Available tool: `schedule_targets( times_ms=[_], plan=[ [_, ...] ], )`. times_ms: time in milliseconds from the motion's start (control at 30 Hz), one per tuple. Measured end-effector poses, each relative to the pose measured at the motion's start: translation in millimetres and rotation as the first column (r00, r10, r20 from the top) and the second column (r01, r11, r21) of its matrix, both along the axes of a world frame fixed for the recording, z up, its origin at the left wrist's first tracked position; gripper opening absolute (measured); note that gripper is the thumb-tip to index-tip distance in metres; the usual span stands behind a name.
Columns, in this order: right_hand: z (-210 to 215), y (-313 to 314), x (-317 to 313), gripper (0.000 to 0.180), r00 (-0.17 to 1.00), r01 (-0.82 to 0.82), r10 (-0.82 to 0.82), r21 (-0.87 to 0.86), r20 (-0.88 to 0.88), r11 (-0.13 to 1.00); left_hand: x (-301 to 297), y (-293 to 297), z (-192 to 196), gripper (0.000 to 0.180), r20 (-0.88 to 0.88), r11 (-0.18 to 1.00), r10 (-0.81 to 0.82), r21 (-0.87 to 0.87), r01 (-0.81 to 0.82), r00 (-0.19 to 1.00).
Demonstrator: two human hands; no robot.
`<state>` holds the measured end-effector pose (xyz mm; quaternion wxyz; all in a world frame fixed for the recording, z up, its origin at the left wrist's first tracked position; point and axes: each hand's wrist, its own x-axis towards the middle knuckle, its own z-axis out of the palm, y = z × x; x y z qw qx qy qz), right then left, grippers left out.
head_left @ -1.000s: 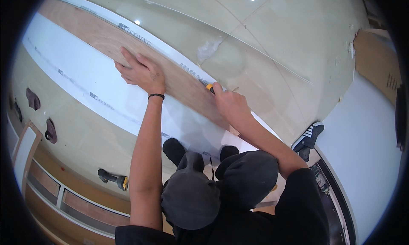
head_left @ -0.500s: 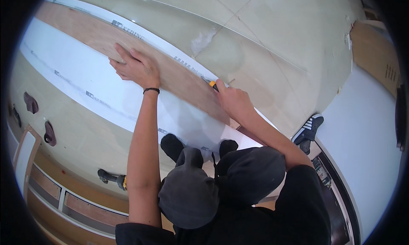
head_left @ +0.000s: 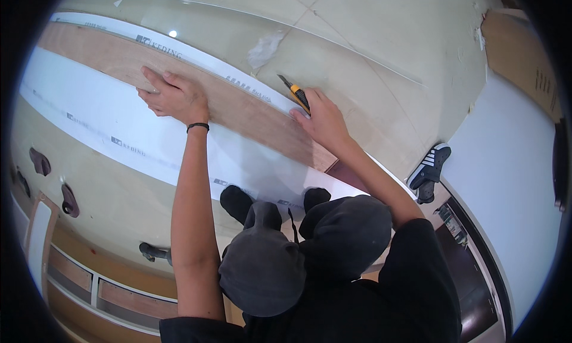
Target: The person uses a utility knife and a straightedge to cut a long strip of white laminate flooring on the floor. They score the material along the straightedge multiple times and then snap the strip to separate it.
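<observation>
Slim utility knife was yellow and black; long wooden board was pinkish-brown; broad flat sheet was white with grey print.

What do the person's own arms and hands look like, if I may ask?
The left hand and right hand are ungloved. A thin black band circles the left wrist; none shows on the right. The left sleeve and right sleeve are black and short, leaving the left forearm and right forearm uncovered.
</observation>
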<state>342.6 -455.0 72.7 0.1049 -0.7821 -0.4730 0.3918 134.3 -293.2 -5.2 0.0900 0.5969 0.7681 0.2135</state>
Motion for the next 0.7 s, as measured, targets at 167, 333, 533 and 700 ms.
schedule_targets(
  times_ms=[167,333,533,700],
  plan=[
    [-8.7,-1.3,-3.8,0.027,0.997,-0.047,0.039,-0.113,-0.070,0.992,-0.7,-0.3,-0.6,0.055,-0.009,1.000,-0.021,0.007,0.021,1.000],
    [-5.3,6.7,0.4,0.025,1.000,-0.013,0.012,-0.106,-0.011,0.994,-1.1,0.2,-0.3,0.056,-0.001,1.000,-0.024,0.011,0.024,1.000],
    [-6.1,11.7,7.6,0.027,0.999,0.018,-0.027,-0.237,-0.037,0.971,-0.5,0.1,0.1,0.057,-0.007,1.000,-0.021,0.008,0.021,1.000],
    [-8.8,7.2,0.2,0.028,0.999,0.001,0.003,-0.129,0.035,0.992,-0.1,0.5,0.7,0.057,-0.010,1.000,-0.001,-0.019,0.000,1.000]
  ],
)
